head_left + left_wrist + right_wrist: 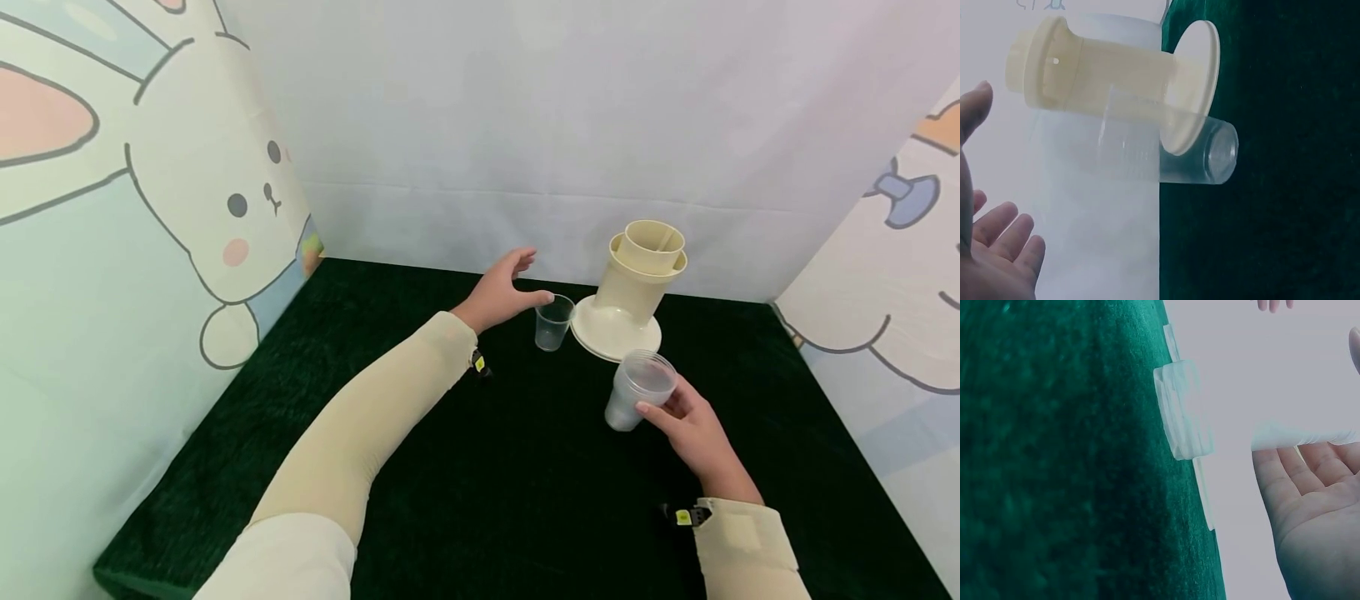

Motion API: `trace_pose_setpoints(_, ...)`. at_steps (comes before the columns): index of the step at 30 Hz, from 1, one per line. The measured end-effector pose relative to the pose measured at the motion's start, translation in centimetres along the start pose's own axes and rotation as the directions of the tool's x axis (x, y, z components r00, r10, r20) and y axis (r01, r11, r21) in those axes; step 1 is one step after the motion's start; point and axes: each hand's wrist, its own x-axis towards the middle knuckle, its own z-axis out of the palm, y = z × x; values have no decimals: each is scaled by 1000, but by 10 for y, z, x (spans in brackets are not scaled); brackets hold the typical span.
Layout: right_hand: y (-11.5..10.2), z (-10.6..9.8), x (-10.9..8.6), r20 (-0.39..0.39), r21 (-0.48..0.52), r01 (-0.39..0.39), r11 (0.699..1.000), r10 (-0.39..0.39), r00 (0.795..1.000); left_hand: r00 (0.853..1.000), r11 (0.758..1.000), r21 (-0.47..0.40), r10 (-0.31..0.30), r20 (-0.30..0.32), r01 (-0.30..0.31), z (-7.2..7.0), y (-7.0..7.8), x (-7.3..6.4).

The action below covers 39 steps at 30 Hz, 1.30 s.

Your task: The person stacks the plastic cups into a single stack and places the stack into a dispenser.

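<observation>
In the head view a clear plastic cup (552, 327) stands upright on the dark green cloth. My left hand (504, 287) is beside it, fingers spread apart and thumb tip near the rim. The left wrist view has the same clear cup (1197, 153) beyond the hand (1004, 250), with nothing between fingers and thumb. My right hand (697, 429) grips a stack of nested clear cups (637, 392), thumb on the near side and fingers behind. The stack is slightly tilted over the cloth. In the right wrist view, fingers (1310, 472) lie along the stack's side.
A cream cylindrical holder (633, 287) on a round white base (611, 329) stands behind the cups, near the back wall (450, 150). Rabbit-printed panels (150, 275) flank the green-covered table (480, 500) on both sides.
</observation>
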Motion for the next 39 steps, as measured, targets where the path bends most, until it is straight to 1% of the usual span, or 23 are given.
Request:
trace_pose_setpoints(8, 0, 0, 0, 5, 5, -6, 1000, 6, 1000, 999, 999, 32, -12, -30, 13, 2, -16, 4)
trace_pose_setpoints(13, 0, 0, 0, 4, 5, -9, 1000, 9, 1000, 999, 997, 58, -43, -24, 44, 5, -22, 3)
trace_pose_setpoints(18, 1, 0, 0, 3, 9, 5, 1000, -5, 1000, 998, 995, 77, -66, -17, 67, 8, -27, 2)
trace_pose_setpoints(25, 2, 0, 1, 4, 15, 12, 1000, -12, 1000, 997, 994, 85, -71, -3, 71, 15, -32, 3)
trace_pose_setpoints(31, 2, 1, 1, 4, 15, 10, 1000, -10, 1000, 996, 994, 65, -85, 22, 84, 23, -36, 4)
trace_pose_setpoints(34, 2, 1, 1, 5, 16, 16, 1000, -16, 1000, 995, 994, 48, -95, 38, 94, 29, -35, 6)
trace_pose_setpoints(39, 2, 1, 0, 0, 12, 19, 1000, -19, 1000, 994, 995, 30, -96, 59, 94, 40, -32, 8)
